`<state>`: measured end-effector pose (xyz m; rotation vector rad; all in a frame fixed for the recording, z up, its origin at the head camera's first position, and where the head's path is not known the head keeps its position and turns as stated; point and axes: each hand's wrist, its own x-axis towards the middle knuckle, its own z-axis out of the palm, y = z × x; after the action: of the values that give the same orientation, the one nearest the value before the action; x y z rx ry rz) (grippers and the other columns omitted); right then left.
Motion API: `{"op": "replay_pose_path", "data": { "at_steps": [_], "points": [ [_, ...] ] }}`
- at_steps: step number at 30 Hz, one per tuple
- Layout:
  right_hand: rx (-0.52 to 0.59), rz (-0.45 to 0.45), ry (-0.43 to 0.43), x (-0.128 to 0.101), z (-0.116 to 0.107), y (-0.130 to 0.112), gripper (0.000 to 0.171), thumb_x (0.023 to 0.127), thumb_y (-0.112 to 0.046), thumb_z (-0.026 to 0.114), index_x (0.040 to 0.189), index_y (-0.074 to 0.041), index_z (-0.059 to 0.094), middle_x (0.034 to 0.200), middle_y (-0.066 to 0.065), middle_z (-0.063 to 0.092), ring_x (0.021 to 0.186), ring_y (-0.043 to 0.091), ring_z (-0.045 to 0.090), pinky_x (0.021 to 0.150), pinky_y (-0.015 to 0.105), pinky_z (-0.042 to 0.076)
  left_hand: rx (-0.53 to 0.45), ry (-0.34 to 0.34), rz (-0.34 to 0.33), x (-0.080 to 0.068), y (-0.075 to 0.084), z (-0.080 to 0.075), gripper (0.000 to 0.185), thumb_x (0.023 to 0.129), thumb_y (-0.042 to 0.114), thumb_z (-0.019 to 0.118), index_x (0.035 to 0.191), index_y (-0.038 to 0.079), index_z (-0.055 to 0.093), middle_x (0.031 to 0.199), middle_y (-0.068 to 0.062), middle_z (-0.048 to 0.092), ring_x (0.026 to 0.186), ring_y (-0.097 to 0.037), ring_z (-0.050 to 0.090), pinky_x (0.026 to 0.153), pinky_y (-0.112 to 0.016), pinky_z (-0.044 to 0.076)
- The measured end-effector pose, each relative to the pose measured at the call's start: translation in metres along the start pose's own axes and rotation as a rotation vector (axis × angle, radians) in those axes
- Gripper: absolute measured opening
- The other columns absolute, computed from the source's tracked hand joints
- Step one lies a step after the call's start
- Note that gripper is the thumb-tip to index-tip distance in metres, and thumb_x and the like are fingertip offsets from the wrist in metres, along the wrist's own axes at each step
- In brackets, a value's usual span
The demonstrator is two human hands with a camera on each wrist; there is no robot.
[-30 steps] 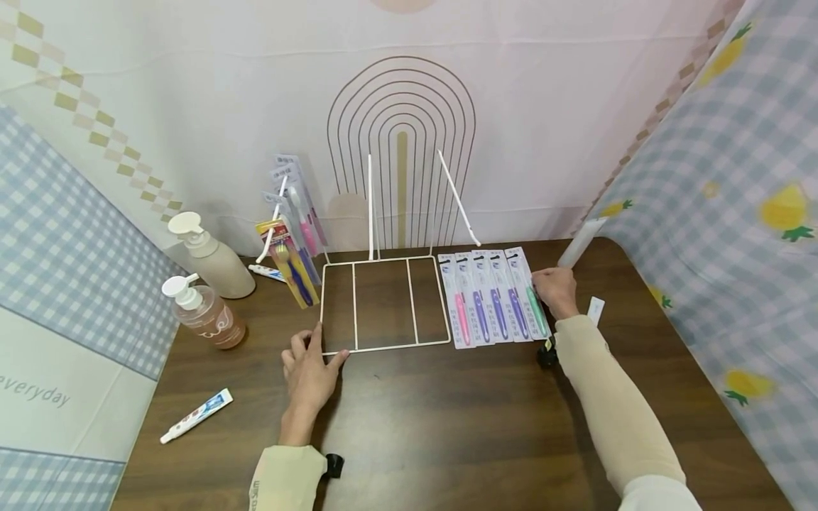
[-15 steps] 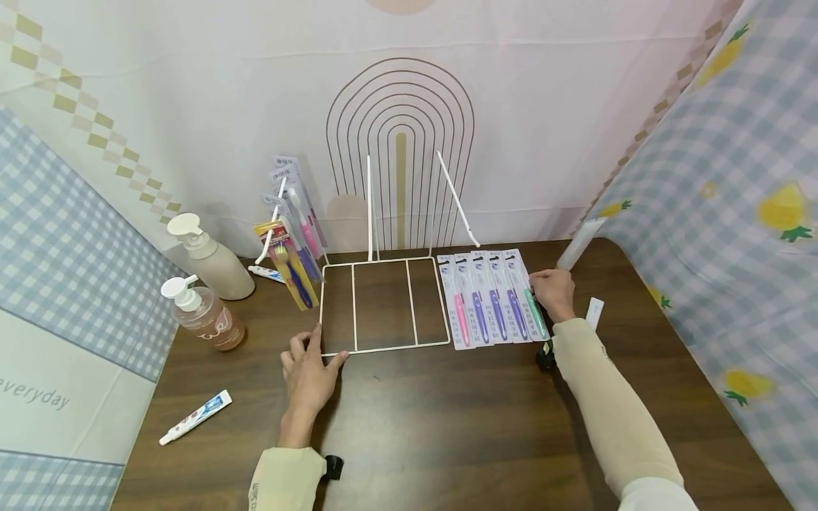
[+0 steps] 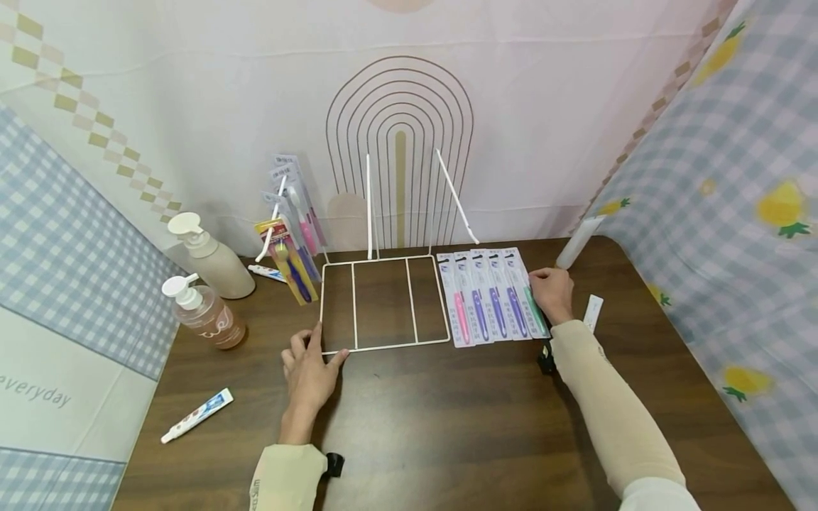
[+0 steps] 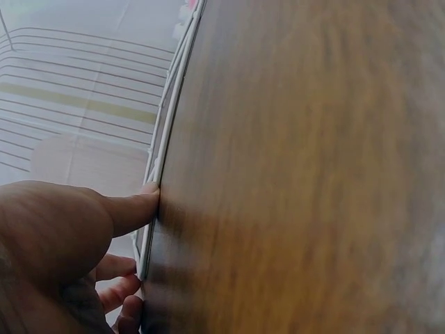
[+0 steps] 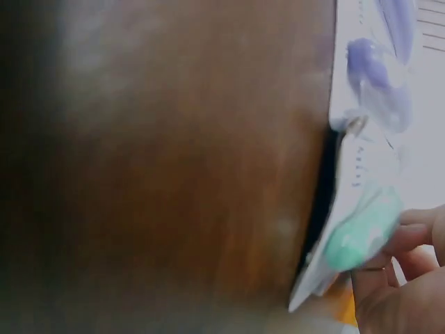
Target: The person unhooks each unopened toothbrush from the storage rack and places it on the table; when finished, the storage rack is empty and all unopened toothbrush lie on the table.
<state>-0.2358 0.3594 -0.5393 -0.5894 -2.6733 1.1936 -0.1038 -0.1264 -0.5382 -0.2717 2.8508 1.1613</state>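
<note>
Here, both my hands work at the dark wooden table (image 3: 447, 426).

My left hand (image 3: 309, 372) pinches the near-left corner of the white wire rack (image 3: 383, 305), thumb and fingers narrow on the wire. My right hand (image 3: 552, 292) grips the green toothbrush pack (image 3: 533, 301) at three o'clock of the rack, rightmost in a row with purple and pink packs (image 3: 479, 298). At ten o'clock stand two pump bottles (image 3: 207, 259) and more toothbrush packs (image 3: 294, 227); a toothpaste tube (image 3: 197, 415) lies at eight. Patterned cloth hangs around.
</note>
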Motion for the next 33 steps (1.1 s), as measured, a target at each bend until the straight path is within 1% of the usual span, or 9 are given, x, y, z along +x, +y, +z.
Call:
{"op": "replay_pose_path", "data": {
  "at_steps": [4, 8, 10, 15, 18, 21, 24, 29, 33],
  "points": [
    [0.018, -0.1, 0.067, -0.004, 0.004, 0.001, 0.034, 0.107, -0.017, 0.063, 0.121, 0.005, 0.085, 0.11, 0.024, 0.084, 0.083, 0.026, 0.071, 0.072, 0.035, 0.054, 0.007, -0.009, -0.002, 0.0, 0.001, 0.0, 0.085, 0.111, 0.032, 0.075, 0.179, 0.002, 0.033, 0.169, -0.029, 0.033, 0.137, -0.054, 0.032, 0.116, -0.069, 0.033],
    [0.017, -0.31, 0.105, 0.007, 0.033, 0.02, 0.032, 0.104, -0.017, 0.067, 0.123, 0.0, 0.086, 0.103, 0.017, 0.082, 0.084, 0.022, 0.071, 0.075, 0.032, 0.056, 0.011, -0.013, -0.01, -0.001, 0.004, -0.002, 0.085, 0.112, 0.031, 0.075, 0.179, 0.002, 0.032, 0.17, -0.029, 0.033, 0.138, -0.054, 0.032, 0.117, -0.069, 0.033],
    [0.022, -0.413, 0.041, -0.006, 0.045, 0.01, 0.031, 0.106, -0.017, 0.071, 0.129, 0.0, 0.085, 0.106, 0.016, 0.082, 0.088, 0.022, 0.073, 0.077, 0.031, 0.058, 0.015, -0.011, -0.013, -0.001, 0.005, -0.003, 0.084, 0.112, 0.03, 0.074, 0.179, 0.002, 0.033, 0.17, -0.029, 0.034, 0.138, -0.054, 0.032, 0.117, -0.069, 0.033],
    [-0.014, -0.532, -0.203, -0.093, 0.046, -0.067, 0.038, 0.104, -0.013, 0.081, 0.138, 0.005, 0.079, 0.113, 0.022, 0.08, 0.084, 0.027, 0.073, 0.071, 0.036, 0.06, 0.008, 0.006, -0.005, -0.002, 0.005, -0.003, 0.082, 0.111, 0.029, 0.075, 0.178, 0.001, 0.035, 0.168, -0.029, 0.036, 0.136, -0.054, 0.033, 0.115, -0.069, 0.033],
    [-0.149, -0.597, -0.217, -0.116, 0.065, -0.072, 0.044, 0.101, -0.024, 0.086, 0.137, 0.001, 0.08, 0.114, 0.022, 0.079, 0.081, 0.027, 0.072, 0.067, 0.042, 0.06, 0.01, 0.024, 0.009, -0.002, 0.004, -0.001, 0.082, 0.11, 0.028, 0.077, 0.176, 0.001, 0.038, 0.165, -0.03, 0.038, 0.133, -0.054, 0.035, 0.112, -0.069, 0.034],
    [-0.259, -0.587, -0.256, -0.13, 0.079, -0.078, 0.053, 0.099, -0.031, 0.089, 0.141, 0.001, 0.078, 0.124, 0.023, 0.077, 0.086, 0.03, 0.074, 0.072, 0.05, 0.063, 0.001, 0.031, 0.012, -0.001, 0.002, 0.0, 0.083, 0.109, 0.028, 0.078, 0.176, 0.001, 0.038, 0.165, -0.03, 0.038, 0.133, -0.055, 0.035, 0.113, -0.069, 0.034],
    [-0.334, -0.514, -0.338, -0.145, 0.079, -0.092, 0.064, 0.1, -0.032, 0.09, 0.148, 0.006, 0.072, 0.135, 0.026, 0.073, 0.089, 0.032, 0.074, 0.077, 0.057, 0.065, -0.002, 0.035, 0.019, -0.001, 0.0, 0.002, 0.083, 0.109, 0.029, 0.078, 0.176, 0.002, 0.039, 0.165, -0.029, 0.038, 0.132, -0.055, 0.035, 0.113, -0.068, 0.034],
    [-0.379, -0.472, -0.396, -0.142, 0.093, -0.084, 0.07, 0.103, -0.034, 0.087, 0.153, 0.009, 0.066, 0.137, 0.028, 0.067, 0.084, 0.029, 0.068, 0.076, 0.054, 0.064, 0.001, 0.05, 0.026, -0.001, -0.001, 0.001, 0.083, 0.108, 0.029, 0.079, 0.176, 0.001, 0.04, 0.164, -0.029, 0.04, 0.131, -0.055, 0.037, 0.112, -0.068, 0.034],
    [-0.376, -0.447, -0.413, -0.149, 0.085, -0.096, 0.07, 0.102, -0.029, 0.088, 0.154, 0.011, 0.064, 0.138, 0.029, 0.066, 0.086, 0.029, 0.068, 0.081, 0.055, 0.065, -0.006, 0.029, 0.026, -0.001, -0.001, -0.002, 0.086, 0.107, 0.032, 0.08, 0.176, 0.001, 0.04, 0.164, -0.03, 0.04, 0.134, -0.055, 0.036, 0.113, -0.068, 0.036]
  ]
}}
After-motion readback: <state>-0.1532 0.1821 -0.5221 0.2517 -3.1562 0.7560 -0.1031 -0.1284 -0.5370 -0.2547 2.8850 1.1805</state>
